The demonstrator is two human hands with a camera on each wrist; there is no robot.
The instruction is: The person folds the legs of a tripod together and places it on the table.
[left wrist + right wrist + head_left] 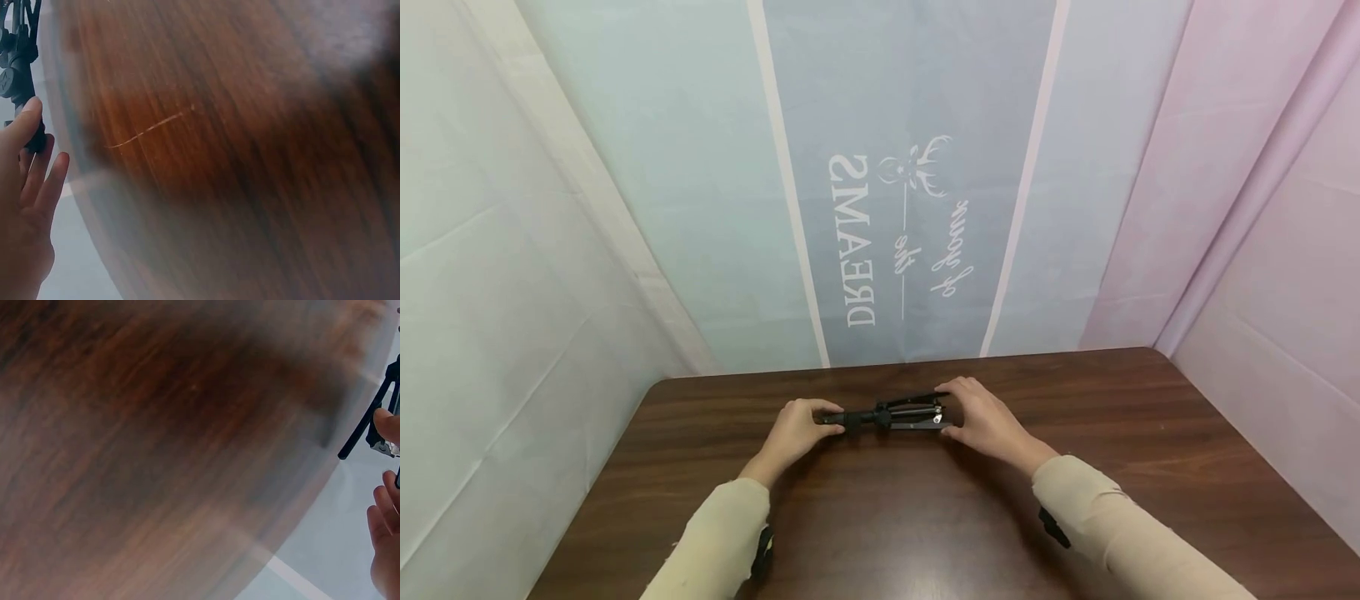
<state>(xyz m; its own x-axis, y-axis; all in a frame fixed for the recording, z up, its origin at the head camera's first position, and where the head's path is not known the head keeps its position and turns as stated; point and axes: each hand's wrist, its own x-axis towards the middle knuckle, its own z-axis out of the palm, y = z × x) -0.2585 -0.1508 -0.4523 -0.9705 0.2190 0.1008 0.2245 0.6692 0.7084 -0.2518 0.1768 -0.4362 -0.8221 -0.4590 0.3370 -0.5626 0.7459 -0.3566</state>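
A small black tripod (pixel 882 415) is held lengthwise between both hands over the table, its legs pointing right and slightly spread. My left hand (pixel 793 430) pinches the head end between thumb and fingers. At the leg end, my right hand (pixel 989 422) grips the legs, thumb on the near side and fingers on the far side. In the left wrist view the tripod's dark shaft (pixel 22 81) rises from the left hand (pixel 28 200). One leg (pixel 361 428) angles away from the others near the right hand's thumb (pixel 389 427) in the right wrist view; the rest is cut off.
Beneath the hands is a dark brown wood-grain table (pixel 880 517) with rounded far corners. A printed cloth backdrop (pixel 910 83) hangs right behind its far edge, and pale cloth walls (pixel 482 292) stand on both sides. A thin light scratch (pixel 153 127) marks the tabletop.
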